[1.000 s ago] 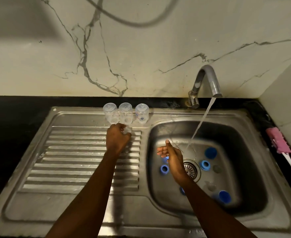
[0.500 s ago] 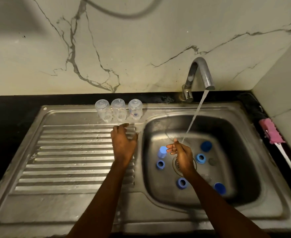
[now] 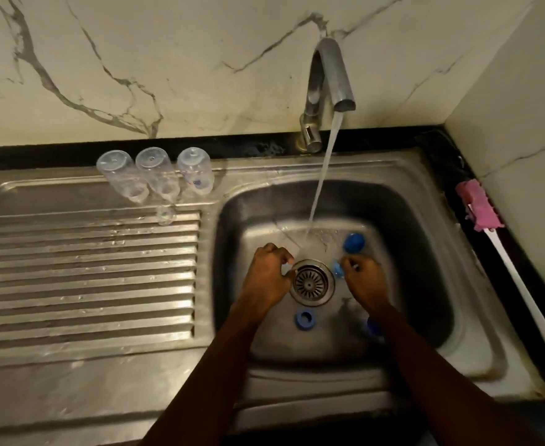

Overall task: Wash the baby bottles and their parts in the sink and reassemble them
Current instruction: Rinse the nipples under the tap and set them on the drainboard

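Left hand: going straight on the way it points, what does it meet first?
Probably the water stream from the faucet: the left hand points toward where it lands in the basin, past the edge of the drain. Depth is unclear from this one view.

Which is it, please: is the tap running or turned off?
Running: a stream of water falls from the tap into the sink basin.

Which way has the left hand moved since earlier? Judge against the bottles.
Yes: the left hand went right, from beside the bottles into the basin, by the drain.
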